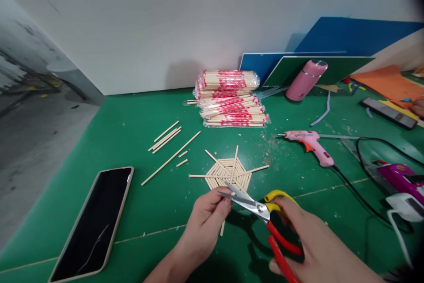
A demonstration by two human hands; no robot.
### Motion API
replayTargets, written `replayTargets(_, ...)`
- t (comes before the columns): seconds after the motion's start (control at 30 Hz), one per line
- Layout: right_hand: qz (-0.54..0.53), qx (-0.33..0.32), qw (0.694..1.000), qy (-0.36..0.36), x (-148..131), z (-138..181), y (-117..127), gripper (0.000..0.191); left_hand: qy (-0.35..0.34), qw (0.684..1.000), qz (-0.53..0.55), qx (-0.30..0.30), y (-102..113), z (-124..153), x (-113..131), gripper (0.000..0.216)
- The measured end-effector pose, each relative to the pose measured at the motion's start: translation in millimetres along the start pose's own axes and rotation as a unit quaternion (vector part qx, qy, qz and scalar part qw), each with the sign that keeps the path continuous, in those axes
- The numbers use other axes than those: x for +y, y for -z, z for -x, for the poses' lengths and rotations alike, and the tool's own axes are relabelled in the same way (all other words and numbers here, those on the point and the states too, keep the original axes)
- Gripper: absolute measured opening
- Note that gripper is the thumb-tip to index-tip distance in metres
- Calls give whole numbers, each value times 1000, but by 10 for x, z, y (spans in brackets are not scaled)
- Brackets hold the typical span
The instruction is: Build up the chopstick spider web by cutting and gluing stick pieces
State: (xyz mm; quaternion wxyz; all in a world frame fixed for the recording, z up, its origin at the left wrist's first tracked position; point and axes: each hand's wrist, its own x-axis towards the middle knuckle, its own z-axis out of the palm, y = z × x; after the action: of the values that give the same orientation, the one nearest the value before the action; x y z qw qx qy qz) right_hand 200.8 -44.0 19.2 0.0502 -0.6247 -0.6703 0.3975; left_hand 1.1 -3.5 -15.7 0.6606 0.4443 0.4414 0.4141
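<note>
My right hand (309, 234) grips scissors (256, 208) with red and yellow handles, their blades parted and pointing left. Between the blades is the fingertip area of my left hand (207, 219), its thumb and forefinger pinched together. A short pale tip, apparently of a wooden stick (232, 193), shows there; most of it is hidden. Just beyond, a web of wooden sticks (218, 170) lies flat, with several spokes sticking out past nested rings. To its left are a long stick (170, 158), several shorter sticks (165, 137) and two small offcuts (182, 163).
Plastic-wrapped bundles of sticks (232, 106) lie at the wall. On the right are a pink glue gun (308, 141) with its cord, a pink bottle (306, 81) and a purple device (402, 179). A phone (94, 221) lies front left, near the green table's (149, 239) edge.
</note>
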Motion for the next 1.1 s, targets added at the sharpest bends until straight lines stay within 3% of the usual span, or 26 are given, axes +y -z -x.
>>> replayTargets(0.37, 7, -31, 999, 4, -105, -10, 77, 21, -38, 997, -69, -25, -19, -10, 154, 18)
replayTargets(0.87, -55, -37, 998, -18, -21, -22, -71, 22, -85, 989, -111, -54, -3, 8, 168, 18)
replayTargets(1.1, -51, -45, 997, -30, -30, -13, -67, 35, -108, 985, -111, -72, -11, 11, 139, 17)
